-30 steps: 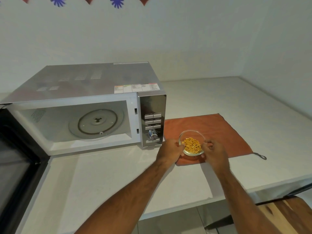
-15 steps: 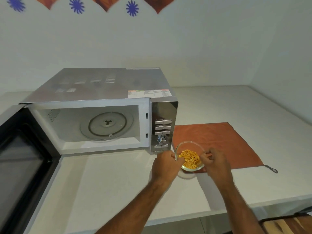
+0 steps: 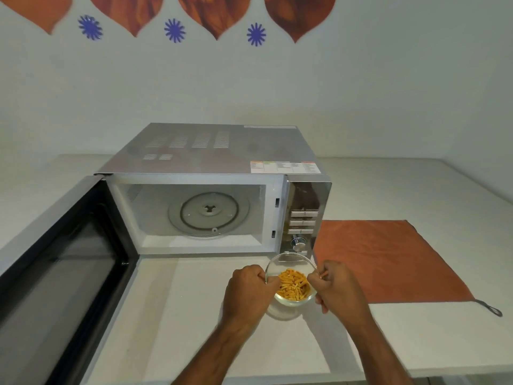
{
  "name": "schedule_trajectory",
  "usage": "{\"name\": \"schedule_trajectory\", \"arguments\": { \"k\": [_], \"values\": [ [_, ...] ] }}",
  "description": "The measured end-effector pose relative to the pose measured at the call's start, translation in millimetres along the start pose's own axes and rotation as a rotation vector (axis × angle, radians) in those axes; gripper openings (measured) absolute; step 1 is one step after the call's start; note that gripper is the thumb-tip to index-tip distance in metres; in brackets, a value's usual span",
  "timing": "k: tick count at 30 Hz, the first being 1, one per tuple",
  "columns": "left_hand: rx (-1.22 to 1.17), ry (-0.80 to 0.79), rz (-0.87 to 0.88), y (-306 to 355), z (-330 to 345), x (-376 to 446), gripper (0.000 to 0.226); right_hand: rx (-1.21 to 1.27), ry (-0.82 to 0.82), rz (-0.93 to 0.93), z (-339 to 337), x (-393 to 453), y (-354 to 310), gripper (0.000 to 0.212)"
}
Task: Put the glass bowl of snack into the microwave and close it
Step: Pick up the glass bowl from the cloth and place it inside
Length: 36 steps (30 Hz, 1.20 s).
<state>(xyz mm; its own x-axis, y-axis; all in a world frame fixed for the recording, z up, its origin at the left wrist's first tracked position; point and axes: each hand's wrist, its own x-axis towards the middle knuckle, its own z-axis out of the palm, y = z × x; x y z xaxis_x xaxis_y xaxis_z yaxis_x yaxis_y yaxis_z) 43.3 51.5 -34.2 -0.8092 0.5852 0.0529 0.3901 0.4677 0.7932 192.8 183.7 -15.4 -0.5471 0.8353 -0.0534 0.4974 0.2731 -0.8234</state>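
A small glass bowl [image 3: 288, 263] holding orange snack sticks [image 3: 293, 284] hangs above the white counter, just in front of the microwave's control panel. My left hand [image 3: 248, 291] pinches its left rim and my right hand [image 3: 337, 289] pinches its right rim. The silver microwave [image 3: 211, 151] stands behind, its cavity empty apart from the glass turntable [image 3: 208, 213]. Its dark door [image 3: 63, 273] is swung fully open to the left.
An orange cloth [image 3: 388, 259] with a dark loop lies flat on the white counter [image 3: 194, 315] right of the microwave. White walls close the back and right. The counter's front edge runs along the bottom.
Both hands have lifted the bowl off the orange cloth and carried it left, toward the microwave's front. The view has tilted up and shifted left.
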Motion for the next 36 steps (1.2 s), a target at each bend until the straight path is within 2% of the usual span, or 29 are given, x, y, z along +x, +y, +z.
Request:
{"name": "schedule_trajectory", "arguments": {
  "k": [6,12,17,21,31,36],
  "values": [
    [-0.105,0.032,-0.045,-25.4,-44.1,7.6,0.03,0.034,-0.066,-0.04,36.1,-0.5,-30.5,0.013],
    [-0.208,0.119,-0.075,-32.6,-85.5,27.4,0.02,0.257,-0.127,0.001,70.7,12.0,-63.6,0.014],
    [-0.223,0.217,-0.085,-42.0,-108.8,57.2,0.027,0.367,-0.163,-0.018,98.0,30.4,-89.8,0.016],
    [-0.229,0.24,-0.07,-50.3,-118.5,83.2,0.027,0.359,-0.193,-0.038,116.7,48.1,-106.0,0.014],
    [-0.203,0.257,-0.113,-51.8,-123.1,143.9,0.028,0.307,-0.235,-0.073,137.6,95.8,-137.3,0.027],
    [-0.241,0.241,-0.161,-49.9,-121.4,167.5,0.023,0.381,-0.258,-0.012,142.8,122.1,-145.3,0.023]
  ]
}}
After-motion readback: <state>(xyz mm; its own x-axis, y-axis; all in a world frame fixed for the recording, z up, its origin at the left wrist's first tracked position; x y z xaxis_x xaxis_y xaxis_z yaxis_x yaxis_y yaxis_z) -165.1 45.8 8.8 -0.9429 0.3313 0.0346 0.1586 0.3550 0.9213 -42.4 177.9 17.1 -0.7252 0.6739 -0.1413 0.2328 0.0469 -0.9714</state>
